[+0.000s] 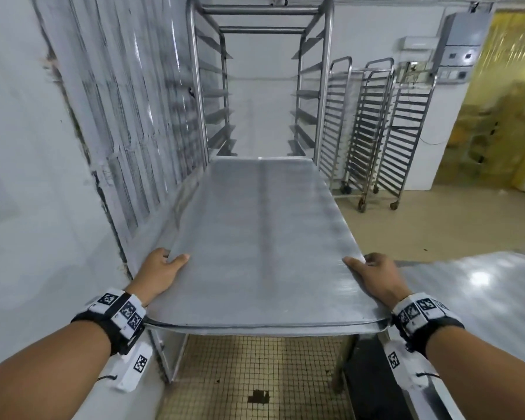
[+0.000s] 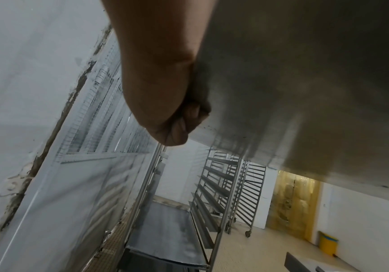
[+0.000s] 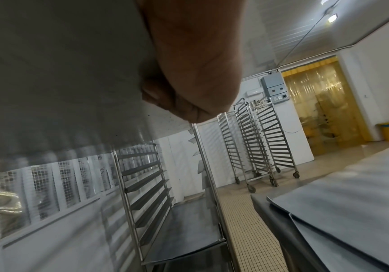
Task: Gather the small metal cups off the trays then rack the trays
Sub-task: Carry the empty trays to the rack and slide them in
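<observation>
I am holding the tray (image 1: 264, 237) level before the rack (image 1: 259, 83), left hand (image 1: 161, 275) and right hand (image 1: 376, 278) clamped on its near corners; it looks broad, stiff and slick, so I judge a two-sided grip best.

Passage ahead: open between rack uprights
Beyond the fingertips, the tall rack (image 1: 259, 83) stands open-fronted, angled ledges lining both sides; a wall (image 1: 28, 147) sits close outside the left fingers

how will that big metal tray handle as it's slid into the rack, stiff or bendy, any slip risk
Probably stiff: the tray spans flat between the left hand and right hand. Its long reach toward the rack likely makes it front-heavy. Smooth metal edges may slip.
</observation>
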